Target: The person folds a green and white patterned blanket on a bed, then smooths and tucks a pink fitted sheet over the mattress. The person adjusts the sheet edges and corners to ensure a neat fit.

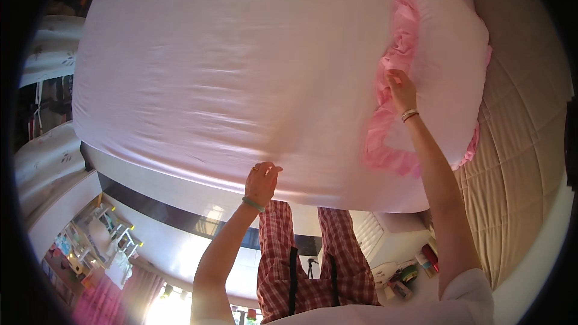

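Note:
A pale pink fitted sheet [241, 72] covers the mattress, with wrinkles running across its middle and left side. Against the headboard at the right lies a pink pillow [445, 66] with a bright pink ruffled border. My right hand [402, 89] is at the pillow's left border, fingers curled together on the ruffle. By the near edge of the mattress is my left hand [262, 183], loosely bent, with its thumb apart from the fingers and nothing visible in it. It is over or against the sheet's edge; contact is unclear.
The quilted beige headboard [518, 138] rises at the right. A white bedside cabinet [391, 232] stands near the bed's right corner, with small items beside it. At the lower left are shelves [84, 253] and a pink curtain [111, 295]. Patterned pale curtains [51, 156] hang at far left.

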Demonstrator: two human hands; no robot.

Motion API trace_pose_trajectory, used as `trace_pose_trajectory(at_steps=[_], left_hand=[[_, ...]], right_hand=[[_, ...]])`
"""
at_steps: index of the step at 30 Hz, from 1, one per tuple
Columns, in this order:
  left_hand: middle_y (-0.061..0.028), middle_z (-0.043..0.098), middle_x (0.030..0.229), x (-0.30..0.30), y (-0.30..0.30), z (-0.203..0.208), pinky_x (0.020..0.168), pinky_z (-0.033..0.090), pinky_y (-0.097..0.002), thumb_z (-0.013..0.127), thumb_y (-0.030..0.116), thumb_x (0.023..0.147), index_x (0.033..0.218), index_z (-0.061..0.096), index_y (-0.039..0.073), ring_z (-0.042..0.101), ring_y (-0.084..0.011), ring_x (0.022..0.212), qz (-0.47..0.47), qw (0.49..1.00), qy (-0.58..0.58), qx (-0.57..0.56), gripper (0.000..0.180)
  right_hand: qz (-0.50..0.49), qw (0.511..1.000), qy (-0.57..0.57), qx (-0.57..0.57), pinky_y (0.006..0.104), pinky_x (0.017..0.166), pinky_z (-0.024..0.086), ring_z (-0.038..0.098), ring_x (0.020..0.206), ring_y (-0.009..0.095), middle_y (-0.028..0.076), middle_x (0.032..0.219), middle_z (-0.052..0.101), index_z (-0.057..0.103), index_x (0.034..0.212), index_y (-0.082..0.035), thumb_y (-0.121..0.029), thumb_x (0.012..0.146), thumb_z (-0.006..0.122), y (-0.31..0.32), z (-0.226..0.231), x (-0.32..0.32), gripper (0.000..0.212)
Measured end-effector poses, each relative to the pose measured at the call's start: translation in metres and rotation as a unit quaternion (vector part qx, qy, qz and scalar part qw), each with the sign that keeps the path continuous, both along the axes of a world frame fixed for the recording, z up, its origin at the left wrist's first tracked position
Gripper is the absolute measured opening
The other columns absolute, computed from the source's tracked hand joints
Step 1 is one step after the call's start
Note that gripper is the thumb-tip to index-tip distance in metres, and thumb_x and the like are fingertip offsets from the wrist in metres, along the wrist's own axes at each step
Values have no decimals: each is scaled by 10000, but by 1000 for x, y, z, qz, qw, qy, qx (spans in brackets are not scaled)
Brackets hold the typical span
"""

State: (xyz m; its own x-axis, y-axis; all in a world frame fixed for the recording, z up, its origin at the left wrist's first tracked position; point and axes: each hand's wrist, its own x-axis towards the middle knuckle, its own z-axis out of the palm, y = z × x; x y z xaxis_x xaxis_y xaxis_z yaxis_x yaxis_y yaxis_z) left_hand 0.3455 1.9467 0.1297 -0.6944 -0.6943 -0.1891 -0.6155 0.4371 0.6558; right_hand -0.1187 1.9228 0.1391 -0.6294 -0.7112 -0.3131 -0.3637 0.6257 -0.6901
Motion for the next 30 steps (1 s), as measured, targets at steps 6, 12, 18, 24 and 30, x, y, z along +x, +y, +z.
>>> trace_pose_trajectory(at_steps=[6, 12, 18, 24, 30], left_hand=[[-126, 236, 1537, 3, -71, 5, 1042, 193, -666, 664, 334, 842, 1374, 466, 387, 171, -365, 1425, -24, 975, -188, -114, 570], [-95, 56, 1595, 82, -7, -22, 1029, 51, -742, 588, 594, 801, 1450, 293, 455, 12, -355, 1461, -138, 952, -264, -64, 726], [-123, 274, 1521, 157, 46, 4, 1013, 235, -697, 665, 305, 818, 1238, 554, 243, 260, -316, 1406, -234, 945, -225, 47, 439], [-59, 618, 967, 157, -22, -4, 829, 444, -403, 615, 182, 830, 1089, 667, 225, 593, -248, 968, -155, 987, -28, 13, 268], [-61, 129, 1586, 70, -179, -12, 1082, 111, -655, 629, 478, 817, 1416, 379, 435, 89, -296, 1461, -42, 977, -102, -180, 651]], right_hand=[[171, 921, 345, 62, 571, 924, 408, 344, 1326, 367, 85, 1514, 291, 426, 1382, -299, -448, 845, 620, -7, -37, 112, 590], [260, 906, 280, 184, 727, 917, 297, 123, 1424, 428, 137, 1567, 147, 350, 1441, -327, -506, 839, 610, 95, -29, 290, 680], [354, 883, 116, 286, 591, 999, 367, 150, 1414, 430, 146, 1554, 155, 376, 1433, -291, -402, 843, 650, 196, 19, 382, 661], [437, 863, -17, 252, 450, 957, 437, 381, 1294, 361, 115, 1460, 334, 466, 1353, -254, -281, 859, 646, 138, 26, 369, 526], [338, 892, 298, 31, 549, 1013, 318, 259, 1386, 339, 61, 1521, 275, 424, 1383, -288, -338, 881, 614, -78, -6, 298, 539]])
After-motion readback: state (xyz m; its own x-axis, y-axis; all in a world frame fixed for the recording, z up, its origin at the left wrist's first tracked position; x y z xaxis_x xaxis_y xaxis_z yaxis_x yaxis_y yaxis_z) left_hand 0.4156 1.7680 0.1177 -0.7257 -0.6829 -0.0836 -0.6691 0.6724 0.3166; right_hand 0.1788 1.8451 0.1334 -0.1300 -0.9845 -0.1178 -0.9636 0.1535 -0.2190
